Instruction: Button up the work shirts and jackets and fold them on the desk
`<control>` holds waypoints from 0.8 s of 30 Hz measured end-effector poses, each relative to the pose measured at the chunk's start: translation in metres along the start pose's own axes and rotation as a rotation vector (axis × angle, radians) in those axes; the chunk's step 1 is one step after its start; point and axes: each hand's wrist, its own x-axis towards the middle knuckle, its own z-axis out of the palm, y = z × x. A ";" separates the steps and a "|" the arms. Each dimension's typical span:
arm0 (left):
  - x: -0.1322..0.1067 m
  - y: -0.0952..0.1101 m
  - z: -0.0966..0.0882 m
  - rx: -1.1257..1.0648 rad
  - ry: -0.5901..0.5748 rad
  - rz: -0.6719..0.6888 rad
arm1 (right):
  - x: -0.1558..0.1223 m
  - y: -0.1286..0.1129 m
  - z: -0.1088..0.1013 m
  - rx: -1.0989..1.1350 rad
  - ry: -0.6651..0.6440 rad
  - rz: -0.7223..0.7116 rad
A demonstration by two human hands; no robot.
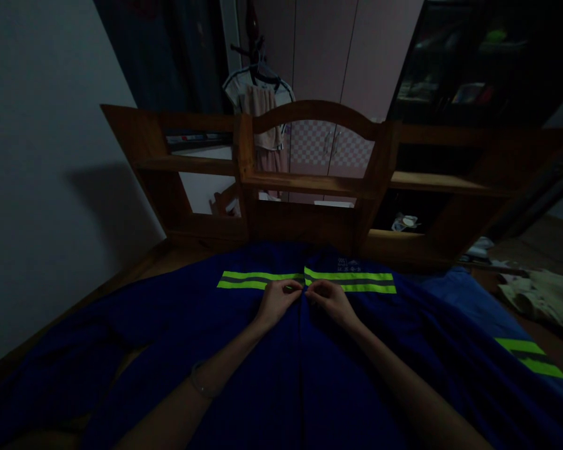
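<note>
A dark blue work jacket [244, 387] lies spread out in front of me, its front facing up. Yellow-green reflective strips [366, 283] run across its chest, and a small white print [348, 264] sits above the right-hand strip. Pinched at the middle opening, just at the strips' lower edge, my left hand [280, 301] grips the left front edge of the jacket. My right hand [334, 301] pinches the opposite front edge close beside it. The fingertips nearly meet; any button or fastener between them is too small or dark to make out.
Beyond the jacket stands a wooden headboard [304, 182] with open shelves. A white wall [51, 156] rises at the left. At right lie another blue garment with a reflective strip [530, 357] and some pale cloth [544, 300]. Clothes hang on a rack [263, 106] behind.
</note>
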 end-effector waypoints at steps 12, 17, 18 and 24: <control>0.010 -0.009 0.006 -0.301 -0.036 -0.298 | -0.002 0.003 0.002 -0.231 0.042 -0.061; 0.008 -0.005 0.005 -0.232 -0.043 -0.314 | -0.001 0.001 0.001 -0.256 0.042 -0.043; 0.008 -0.005 0.005 -0.234 -0.044 -0.322 | -0.001 0.000 0.001 -0.255 0.037 -0.038; 0.007 -0.011 0.007 -0.241 -0.001 -0.356 | 0.001 -0.001 -0.003 -0.191 -0.012 -0.032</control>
